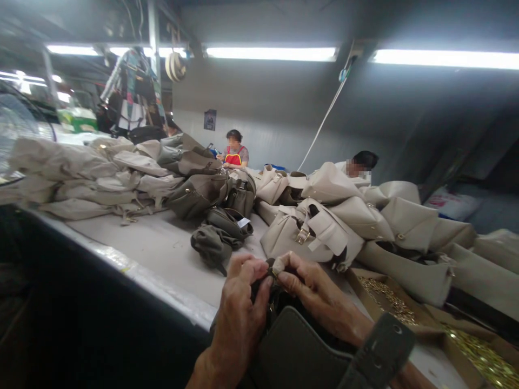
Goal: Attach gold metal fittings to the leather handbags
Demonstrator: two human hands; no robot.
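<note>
The dark grey bag [300, 359], leathery with a stitched, angular flap [292, 332], sits at the table [138, 237], beneath the left hand [241, 294] and right hand [314, 283]. Their fingertips [260, 267] pinch a small dark piece [270, 263] beside gold-coloured metal [275, 274].

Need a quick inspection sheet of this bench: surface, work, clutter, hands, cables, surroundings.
Surface: pale table, shiny strip along its near edge.
Work: dark bag at the near edge, under both hands; small gold-coloured pieces in open boxes to the right.
Clutter: beige bags piled right, dark bags mid-table, pale soft pieces stacked left.
Hands: left hand and right hand close together, fingers pinching a small dark part at the bag; exact part unclear.
Cables: white cord slanting down from overhead; type unclear.
Surroundings: person in a red apron and another person beyond the piles; strip lights lit.
</note>
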